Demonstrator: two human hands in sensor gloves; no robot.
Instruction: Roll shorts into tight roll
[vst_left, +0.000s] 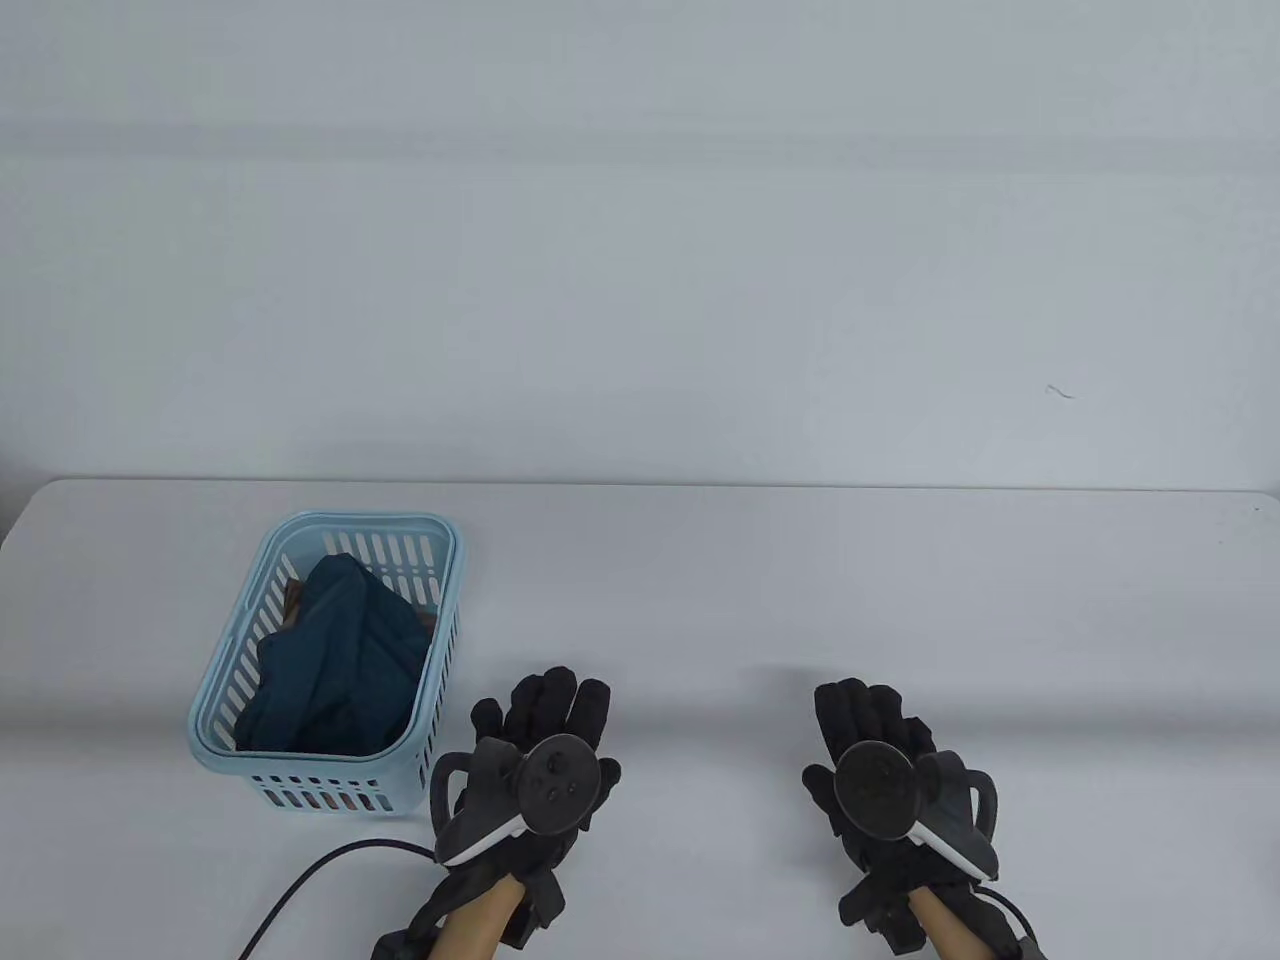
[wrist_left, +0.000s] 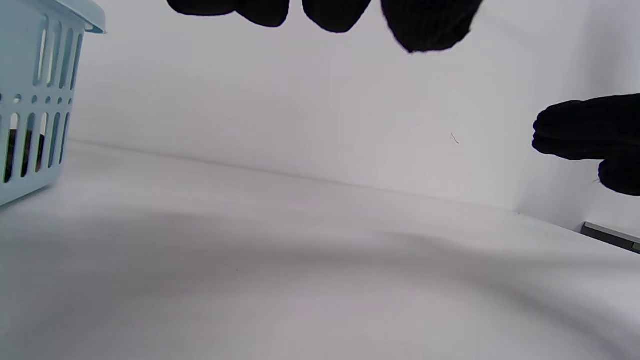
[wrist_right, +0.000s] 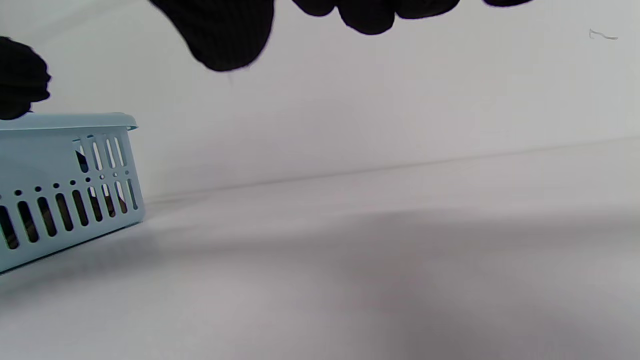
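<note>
Dark teal shorts (vst_left: 335, 660) lie crumpled in a light blue slotted basket (vst_left: 222, 700) at the table's left. My left hand (vst_left: 545, 720) hovers just right of the basket, palm down, fingers spread, holding nothing. My right hand (vst_left: 870, 720) hovers further right, also open and empty. In the left wrist view the left fingertips (wrist_left: 425, 25) hang above bare table, the basket (wrist_left: 35, 100) is at the left edge, and the right hand (wrist_left: 590, 135) shows at the right. In the right wrist view the right fingertips (wrist_right: 225, 35) hang above the table, with the basket (wrist_right: 65, 190) at the left.
The white table (vst_left: 700, 600) stretches to a pale wall behind. A black cable (vst_left: 310, 880) runs along the front edge from my left wrist. A brown item (vst_left: 293, 598) peeks from under the shorts in the basket.
</note>
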